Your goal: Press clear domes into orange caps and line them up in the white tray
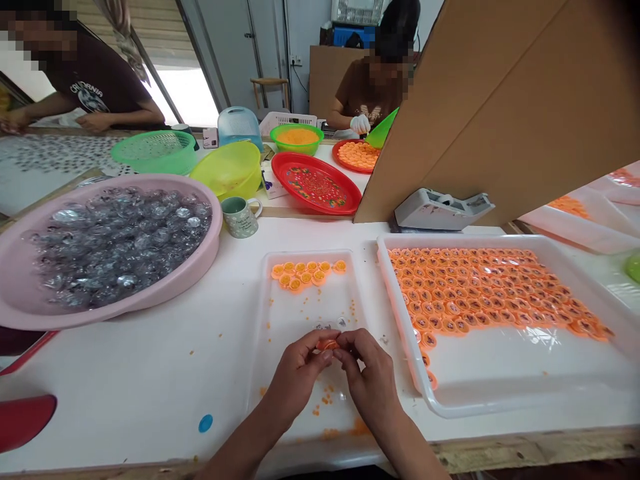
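White tabletop right across the front, brown cardboard leaning in at an angle behind it, and two co-workers beyond: one in a dark top, the other across the way with a gloved hand by a red tray of orange pieces. Down at the near side, it's all fingertips! Left hand and right hand come together over the narrow tray, both pinching one small orange piece between them (tiny thing, and the fingers cover a good part of it). Looks like close two-handed work on that single piece, though whether it is being pressed, opened or turned, I cannot tell. Any move from this grip would call for light, even pressure from both sides and a steady hold over the tray. Beyond the fingers, a cluster of orange discs with yellow centres sits at the far end, with orange crumbs scattered nearer in. Over to the right, the wide tray carries close rows of dark-centred orange discs; out left, the pink basin is loaded with shiny wrapped pieces, a green mug just beside it.
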The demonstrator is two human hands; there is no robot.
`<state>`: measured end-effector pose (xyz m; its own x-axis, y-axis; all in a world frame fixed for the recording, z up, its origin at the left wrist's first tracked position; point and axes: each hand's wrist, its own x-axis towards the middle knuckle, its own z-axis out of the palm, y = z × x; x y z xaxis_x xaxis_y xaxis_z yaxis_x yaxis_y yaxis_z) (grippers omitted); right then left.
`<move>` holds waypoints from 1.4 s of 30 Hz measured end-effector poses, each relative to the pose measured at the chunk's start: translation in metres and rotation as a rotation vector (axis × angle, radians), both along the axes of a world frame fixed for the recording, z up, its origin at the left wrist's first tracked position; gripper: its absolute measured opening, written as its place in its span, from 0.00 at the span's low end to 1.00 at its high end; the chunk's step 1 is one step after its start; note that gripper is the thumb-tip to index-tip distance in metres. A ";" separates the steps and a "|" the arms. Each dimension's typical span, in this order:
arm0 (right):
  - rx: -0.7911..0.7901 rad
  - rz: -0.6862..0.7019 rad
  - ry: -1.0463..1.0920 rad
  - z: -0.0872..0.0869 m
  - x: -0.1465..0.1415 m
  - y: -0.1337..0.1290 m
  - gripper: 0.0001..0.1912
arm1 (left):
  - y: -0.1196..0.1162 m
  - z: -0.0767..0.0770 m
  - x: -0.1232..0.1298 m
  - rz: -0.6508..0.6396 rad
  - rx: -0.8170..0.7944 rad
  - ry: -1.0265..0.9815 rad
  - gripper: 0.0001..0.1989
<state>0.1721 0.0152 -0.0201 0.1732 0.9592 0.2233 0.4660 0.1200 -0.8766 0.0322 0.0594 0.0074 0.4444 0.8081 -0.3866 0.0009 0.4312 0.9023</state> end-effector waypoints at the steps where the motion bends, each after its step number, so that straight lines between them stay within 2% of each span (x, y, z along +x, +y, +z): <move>1: 0.022 0.002 0.005 0.001 -0.001 -0.001 0.07 | 0.000 -0.001 -0.001 0.005 0.005 -0.017 0.16; 5: 0.049 -0.082 0.016 0.003 -0.004 -0.004 0.06 | -0.003 -0.002 -0.002 0.029 0.017 -0.161 0.13; 10: 0.101 -0.092 0.037 0.008 -0.009 -0.007 0.08 | -0.004 0.000 -0.001 0.097 0.026 -0.169 0.10; 14: 0.128 -0.072 0.098 0.015 -0.012 -0.007 0.17 | -0.004 0.003 0.002 0.193 -0.044 -0.279 0.09; 17: 0.155 -0.072 0.099 0.024 -0.011 -0.009 0.17 | -0.005 0.005 0.002 0.187 -0.070 -0.336 0.09; 23: 0.220 -0.006 0.017 0.043 -0.007 -0.016 0.19 | -0.005 0.014 -0.007 0.075 0.069 -0.178 0.11; 25: 0.210 -0.005 0.037 0.045 -0.008 -0.018 0.18 | -0.005 0.015 -0.008 0.049 0.084 -0.207 0.11; 30: 0.309 -0.137 0.081 0.044 -0.010 -0.021 0.11 | -0.011 0.012 -0.005 0.073 0.131 -0.278 0.09; 32: 0.331 -0.133 0.050 0.044 -0.008 -0.022 0.13 | -0.013 0.012 -0.004 0.092 0.158 -0.264 0.09; 36: 0.340 -0.098 0.054 0.044 -0.005 -0.025 0.19 | -0.015 0.021 -0.003 0.096 0.297 -0.134 0.14; 42: 0.359 -0.059 -0.004 0.043 -0.002 -0.030 0.23 | -0.012 0.033 -0.007 0.014 0.680 0.088 0.19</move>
<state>0.1701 -0.0151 0.0230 0.2248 0.8078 0.5450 0.4845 0.3926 -0.7817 0.0254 0.0476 0.0404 0.4219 0.8897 0.1743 0.0851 -0.2303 0.9694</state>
